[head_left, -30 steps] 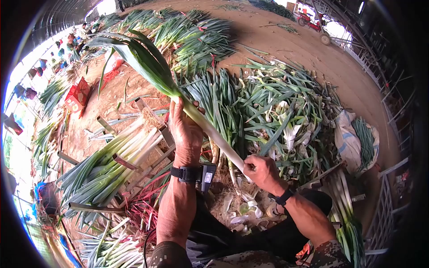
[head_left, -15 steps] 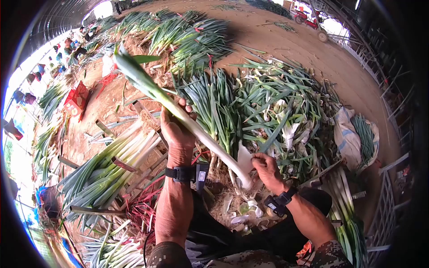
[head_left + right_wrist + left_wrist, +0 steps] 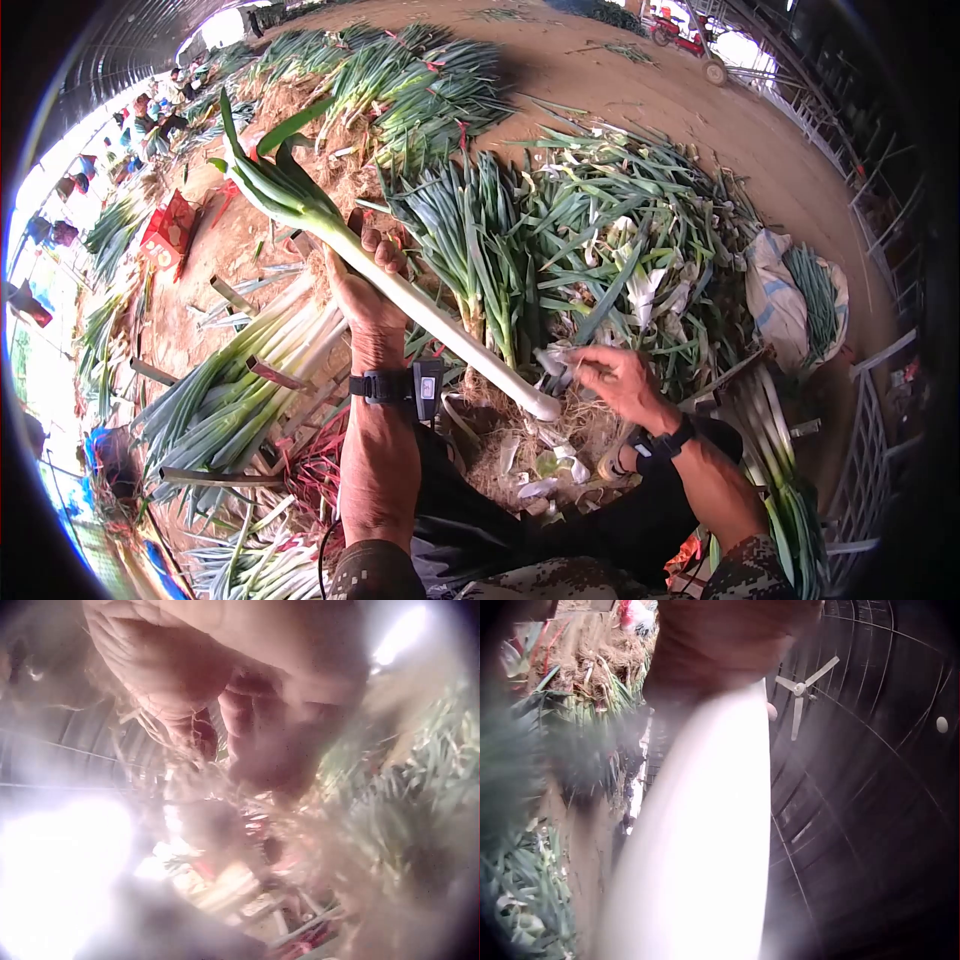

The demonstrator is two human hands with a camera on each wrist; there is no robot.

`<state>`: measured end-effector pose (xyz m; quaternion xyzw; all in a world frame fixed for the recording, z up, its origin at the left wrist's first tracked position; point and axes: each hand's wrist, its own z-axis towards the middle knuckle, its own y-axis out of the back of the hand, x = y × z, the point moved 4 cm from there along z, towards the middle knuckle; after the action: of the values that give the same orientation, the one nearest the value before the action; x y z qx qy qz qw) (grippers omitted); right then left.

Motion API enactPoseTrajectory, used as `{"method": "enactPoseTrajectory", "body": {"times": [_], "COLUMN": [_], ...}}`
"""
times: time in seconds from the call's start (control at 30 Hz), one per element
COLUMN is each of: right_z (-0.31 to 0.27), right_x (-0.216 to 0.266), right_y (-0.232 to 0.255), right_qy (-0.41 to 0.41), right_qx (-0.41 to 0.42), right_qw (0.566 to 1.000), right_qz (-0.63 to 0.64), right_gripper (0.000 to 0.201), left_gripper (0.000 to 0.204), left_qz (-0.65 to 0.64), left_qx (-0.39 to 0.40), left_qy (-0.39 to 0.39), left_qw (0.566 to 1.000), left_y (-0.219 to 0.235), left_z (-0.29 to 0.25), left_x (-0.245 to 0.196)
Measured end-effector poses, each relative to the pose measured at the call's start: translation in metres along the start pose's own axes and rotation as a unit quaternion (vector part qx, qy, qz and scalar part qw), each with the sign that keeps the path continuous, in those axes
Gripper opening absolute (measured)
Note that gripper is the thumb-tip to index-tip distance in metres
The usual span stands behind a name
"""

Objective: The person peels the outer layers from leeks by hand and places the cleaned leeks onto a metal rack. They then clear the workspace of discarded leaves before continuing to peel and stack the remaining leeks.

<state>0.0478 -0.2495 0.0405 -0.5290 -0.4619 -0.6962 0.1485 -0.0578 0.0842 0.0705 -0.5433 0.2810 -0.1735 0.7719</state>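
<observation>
My left hand (image 3: pixel 368 300) grips a long leek (image 3: pixel 450 340) around the upper part of its white stem. Its green leaves point up and left, and the smooth white base slants down toward the right. In the left wrist view the pale leek (image 3: pixel 712 825) runs down from beneath the hand (image 3: pixel 727 652). Just right of the base is my right hand (image 3: pixel 625 388), its fingers loosely bent and apart from the stem. A blurred whitish scrap of peel (image 3: pixel 549 362) shows beside its fingertips. Thin root strands hang near the right hand's fingers (image 3: pixel 240 727) in the right wrist view.
Leeks (image 3: pixel 250 375) lie across a metal rack at left, with more (image 3: pixel 770 470) at right. A bunch (image 3: pixel 480 245) stands ahead, beside a heap of leaves (image 3: pixel 640 240). Peel scraps (image 3: pixel 540 488) litter the ground between my legs. A white sack (image 3: pixel 778 295) is far right.
The right hand has pulled an outer layer down off the leek's white end and moved right, away from the stem. The left hand has shifted left and slightly down with the leek.
</observation>
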Motion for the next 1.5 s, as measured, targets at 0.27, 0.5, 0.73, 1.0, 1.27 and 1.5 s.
{"method": "enactPoseTrajectory", "body": {"times": [0.27, 0.5, 0.73, 1.0, 1.27, 1.5], "right_z": [-0.006, -0.008, -0.006, -0.008, -0.006, -0.009], "right_x": [0.035, 0.042, 0.037, 0.047, 0.042, 0.042], "right_y": [-0.028, -0.037, -0.043, -0.039, -0.043, -0.043], "right_qy": [0.009, 0.068, 0.120, 0.063, 0.080, 0.023], "right_qx": [0.130, 0.089, 0.058, 0.068, 0.045, 0.069], "right_qw": [0.991, 0.993, 0.989, 0.995, 0.995, 0.996], "right_qz": [-0.003, -0.033, -0.070, -0.025, -0.050, -0.045], "right_gripper": [0.030, 0.029, 0.022, 0.015, 0.014, 0.017], "left_gripper": [0.038, 0.048, 0.040, 0.025, 0.025, 0.025], "left_qz": [0.042, 0.087, 0.092, 0.156, 0.139, 0.158], "left_qx": [-0.020, -0.044, -0.098, -0.132, -0.083, -0.115], "left_qy": [-0.017, -0.051, -0.079, -0.114, -0.103, -0.105], "left_qw": [0.999, 0.994, 0.988, 0.972, 0.981, 0.975], "left_y": [-0.005, -0.005, -0.007, -0.002, -0.005, -0.007], "left_z": [-0.001, -0.001, -0.004, -0.006, -0.007, -0.005], "left_x": [0.001, -0.003, -0.007, -0.013, -0.011, -0.012]}}
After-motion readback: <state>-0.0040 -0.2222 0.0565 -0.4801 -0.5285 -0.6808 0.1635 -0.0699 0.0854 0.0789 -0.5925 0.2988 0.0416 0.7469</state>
